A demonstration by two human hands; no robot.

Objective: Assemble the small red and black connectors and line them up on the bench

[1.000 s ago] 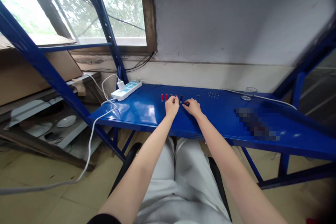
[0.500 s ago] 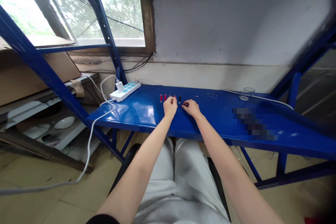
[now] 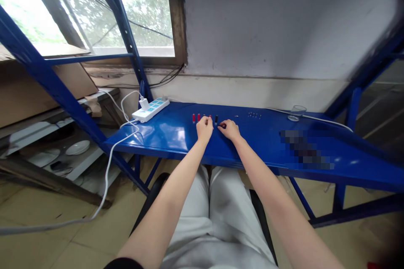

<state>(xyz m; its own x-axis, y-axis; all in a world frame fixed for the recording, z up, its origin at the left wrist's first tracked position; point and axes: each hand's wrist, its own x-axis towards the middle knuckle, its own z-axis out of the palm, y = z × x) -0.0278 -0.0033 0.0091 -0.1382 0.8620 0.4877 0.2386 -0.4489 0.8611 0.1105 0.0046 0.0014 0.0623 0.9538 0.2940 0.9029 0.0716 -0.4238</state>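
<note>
1. Nearest, white trousers [image 3: 221, 206] sit just below the front edge of the blue steel bench [image 3: 164, 134], with both forearms reaching out over it.
2. The left hand [image 3: 204, 129] rests at the bench, fingers bunched downward against the pegs; whether they pinch one is hidden.
3. The right hand [image 3: 230, 130] lies just beside it, fingers curled inward, their tips at a small dark piece [image 3: 223, 125]. It is too small to tell whether they grip it.
4. The pegs [image 3: 198, 117], red and black, stand upright in a row just ahead of the left hand, partly hidden by its fingers.
5. Farther ahead of the right hand lies a tiny cluster of pins [image 3: 254, 114]; well to its right stands a glass dish [image 3: 297, 112].
6. Well left of the hands sits a power strip [image 3: 150, 109], its white cable [image 3: 126, 138] trailing over the bench edge.
7. Risk: with the hands this close, a knuckle or wrist could knock a peg over, and a weak grip could let a small piece drop and roll on the glossy steel.
</note>
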